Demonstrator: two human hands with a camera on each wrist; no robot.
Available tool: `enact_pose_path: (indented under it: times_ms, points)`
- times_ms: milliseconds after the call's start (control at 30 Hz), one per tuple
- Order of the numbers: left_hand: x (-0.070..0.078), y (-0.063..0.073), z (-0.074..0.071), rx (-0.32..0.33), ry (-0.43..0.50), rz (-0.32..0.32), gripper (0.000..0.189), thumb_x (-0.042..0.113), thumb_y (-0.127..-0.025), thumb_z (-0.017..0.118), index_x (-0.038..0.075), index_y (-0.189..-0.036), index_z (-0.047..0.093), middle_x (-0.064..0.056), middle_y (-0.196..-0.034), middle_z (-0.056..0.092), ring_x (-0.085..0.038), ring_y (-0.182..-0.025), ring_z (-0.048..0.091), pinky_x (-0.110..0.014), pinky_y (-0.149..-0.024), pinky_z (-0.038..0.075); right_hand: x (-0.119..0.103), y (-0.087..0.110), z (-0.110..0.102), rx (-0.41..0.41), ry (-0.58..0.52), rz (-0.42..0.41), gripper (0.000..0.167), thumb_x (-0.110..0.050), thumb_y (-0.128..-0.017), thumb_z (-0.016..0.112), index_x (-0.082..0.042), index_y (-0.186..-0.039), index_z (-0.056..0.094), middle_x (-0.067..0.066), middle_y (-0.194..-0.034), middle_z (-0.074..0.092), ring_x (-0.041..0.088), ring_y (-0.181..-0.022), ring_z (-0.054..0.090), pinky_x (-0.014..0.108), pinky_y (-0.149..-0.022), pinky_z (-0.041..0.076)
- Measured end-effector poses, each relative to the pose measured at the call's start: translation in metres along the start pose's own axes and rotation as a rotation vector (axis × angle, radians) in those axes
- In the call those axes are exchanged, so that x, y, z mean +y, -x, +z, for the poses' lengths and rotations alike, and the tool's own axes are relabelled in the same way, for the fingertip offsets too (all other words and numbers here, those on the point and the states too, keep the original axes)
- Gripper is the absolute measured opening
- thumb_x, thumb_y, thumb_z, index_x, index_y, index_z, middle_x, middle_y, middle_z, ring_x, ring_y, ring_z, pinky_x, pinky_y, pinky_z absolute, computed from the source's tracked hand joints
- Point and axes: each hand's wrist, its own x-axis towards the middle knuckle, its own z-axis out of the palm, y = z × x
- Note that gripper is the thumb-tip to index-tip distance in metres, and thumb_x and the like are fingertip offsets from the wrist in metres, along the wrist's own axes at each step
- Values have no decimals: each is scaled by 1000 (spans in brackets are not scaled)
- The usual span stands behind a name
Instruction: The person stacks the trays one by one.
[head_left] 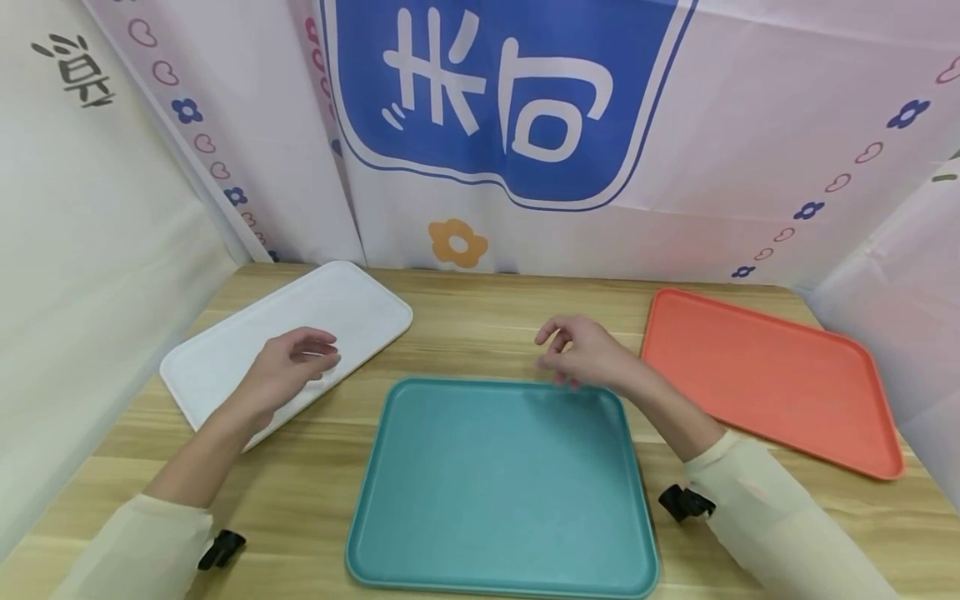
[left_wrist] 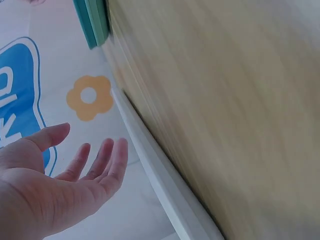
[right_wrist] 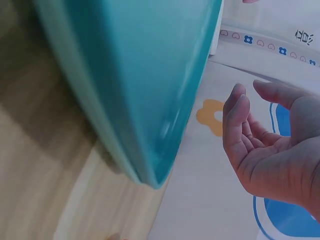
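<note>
"Status?"
"Teal tray (head_left: pixel 495 487) at 6 o'clock in head view. Right hand (head_left: pixel 587 352) near its 1 o'clock corner, left hand (head_left: pixel 287 368) over white tray (head_left: pixel 333 307) at its 10 o'clock; both curved loosely, holding nothing."
"Lifting teal?"
"Likely best held at 3 and 9 o'clock, level."

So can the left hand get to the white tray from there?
Probably yes: the left hand holds nothing and hangs over the white tray, and I see nothing between them to block it.
</note>
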Motion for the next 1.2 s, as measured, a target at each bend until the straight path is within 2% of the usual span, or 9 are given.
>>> enact_pose_path:
  times_ms: [167, 300, 400, 500, 767, 933, 1200]
  points:
    - [-6, 0, -9, 26, -74, -21, 49, 23, -106, 59, -8, -143, 49, -30, -139, 57, -40, -126, 58, -25, -91, 52, -10, -8, 4, 1, 21, 6, 32, -11, -96, 73, 2, -122, 60, 12, -92, 59, 30, -71, 69, 30, -56, 55]
    - [-11, -1, -15, 48, -104, -25, 50, 22, -106, 59, -10, -144, 48, -34, -143, 52, -49, -134, 50, -42, -99, 50, -15, -15, 7, -17, 41, -7, 32, -10, -96, 73, 2, -123, 61, 12, -92, 60, 29, -71, 70, 32, -56, 56]
    - [-14, -2, -20, 69, -117, -24, 50, 20, -106, 58, -11, -144, 46, -37, -144, 49, -52, -136, 46, -57, -104, 48, -17, -22, 10, -39, 46, -19, 33, -9, -96, 72, 3, -124, 61, 12, -91, 61, 31, -73, 71, 35, -59, 58]
    - [-17, -5, -24, 78, -127, -31, 51, 19, -106, 58, -11, -145, 45, -37, -145, 47, -54, -138, 43, -63, -107, 45, -19, -28, 14, -59, 28, -17, 35, -10, -96, 72, 4, -127, 60, 13, -94, 62, 33, -80, 71, 38, -66, 62]
    - [-26, -11, -30, 111, -159, -13, 49, 16, -105, 58, -14, -142, 45, -39, -144, 46, -56, -137, 41, -65, -110, 41, -25, -44, 27, -112, -61, -8, 42, -10, -98, 68, 6, -136, 57, 16, -108, 65, 35, -100, 72, 44, -89, 62]
    - [-32, -16, -37, 129, -182, 0, 49, 14, -104, 58, -16, -141, 45, -42, -143, 46, -58, -136, 41, -66, -112, 38, -28, -56, 35, -124, -96, 4, 45, -10, -99, 66, 6, -140, 55, 17, -114, 66, 35, -105, 71, 44, -91, 61]
    - [-36, -21, -48, 116, -210, -29, 52, 15, -104, 58, -17, -143, 43, -42, -148, 41, -60, -138, 37, -68, -112, 37, -30, -73, 43, -140, -188, 65, 52, -10, -99, 65, 4, -146, 49, 17, -120, 66, 34, -108, 69, 44, -95, 60]
